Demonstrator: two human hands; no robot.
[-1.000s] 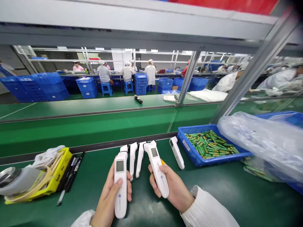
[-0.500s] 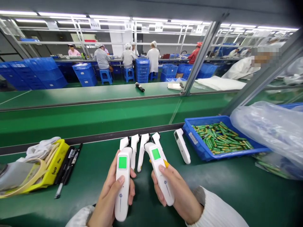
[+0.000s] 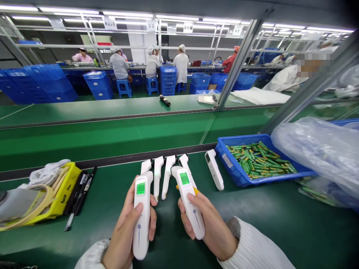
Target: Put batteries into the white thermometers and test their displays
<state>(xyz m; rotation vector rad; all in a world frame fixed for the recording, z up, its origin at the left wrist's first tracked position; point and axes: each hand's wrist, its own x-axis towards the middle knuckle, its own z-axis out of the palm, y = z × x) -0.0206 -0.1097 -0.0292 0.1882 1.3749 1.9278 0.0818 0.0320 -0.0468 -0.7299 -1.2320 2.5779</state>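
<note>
The left hand [image 3: 122, 226] wraps one thermometer [image 3: 141, 224], the right hand [image 3: 213, 221] a second thermometer [image 3: 193, 213], both held over the worktop [image 3: 252, 231]. Their screens [image 3: 141, 188], blank green a moment ago, now show digits; I'd judge both are powering up. Beyond lie more thermometers [image 3: 168, 175], and rightward a tray [image 3: 233, 176] of batteries [image 3: 259, 160].

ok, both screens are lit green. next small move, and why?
I'd probably raise both devices slightly toward the eyes and compare displays. The left hand holds one white device, the right hand a second white device; the left screen and right screen show digits too small here to read surely.
</note>
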